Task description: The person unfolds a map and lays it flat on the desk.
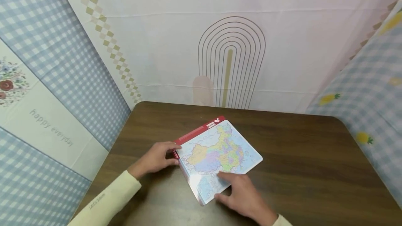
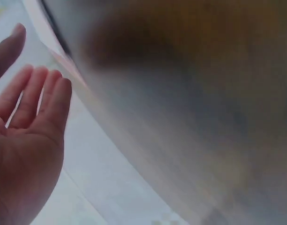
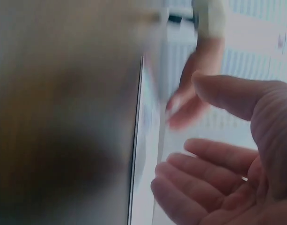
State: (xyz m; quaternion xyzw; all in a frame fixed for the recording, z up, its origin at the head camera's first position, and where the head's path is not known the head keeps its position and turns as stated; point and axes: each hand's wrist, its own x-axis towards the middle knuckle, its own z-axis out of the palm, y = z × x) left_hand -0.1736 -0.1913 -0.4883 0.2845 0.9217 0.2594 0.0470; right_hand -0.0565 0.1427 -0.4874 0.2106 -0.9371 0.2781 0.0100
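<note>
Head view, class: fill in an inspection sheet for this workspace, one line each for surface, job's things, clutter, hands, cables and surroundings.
Surface: dark wood table.
Job's things: map board with a red edge, lying flat on the table.
Clutter: nothing seen.
Hands: left hand touches the board's left edge; right hand rests on its near corner; the wrist views show both hands' fingers loosely extended.
Cables: nothing seen.
Surroundings: patterned cloth screens on three sides.
</note>
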